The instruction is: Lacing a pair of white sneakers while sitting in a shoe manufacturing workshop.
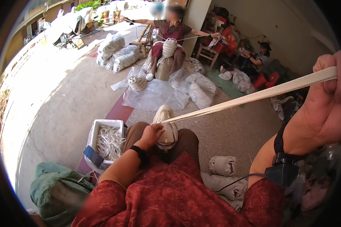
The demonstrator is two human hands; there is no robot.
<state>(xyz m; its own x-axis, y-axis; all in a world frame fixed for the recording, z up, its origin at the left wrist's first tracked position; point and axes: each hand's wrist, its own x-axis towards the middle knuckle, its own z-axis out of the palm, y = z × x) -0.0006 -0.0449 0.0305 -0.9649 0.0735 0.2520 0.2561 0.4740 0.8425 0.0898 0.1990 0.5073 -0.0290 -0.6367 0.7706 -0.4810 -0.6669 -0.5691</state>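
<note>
Flat cream braided laces [250,97] stretch taut across the view, rising from near my left fingers up to the right. My right hand [327,94], raised at the far right, is closed round their upper end. At the lower end my left hand [151,134] is closed, its fingertips against the laces; the exact pinch is partly hidden. Between my knees stands a long, rounded cream object [167,132], which my left hand touches at its left side. Whether it is a shoe or a wound bundle, I cannot tell.
Left of my knees stands a white box [93,134] of loose white laces [110,143]. Wrapped cream bundles [222,165] lie by my right side. Ahead, a co-worker [170,34] stretches a lace above a tall bundle [165,60], near plastic bags [155,96]. Another person sits farther right.
</note>
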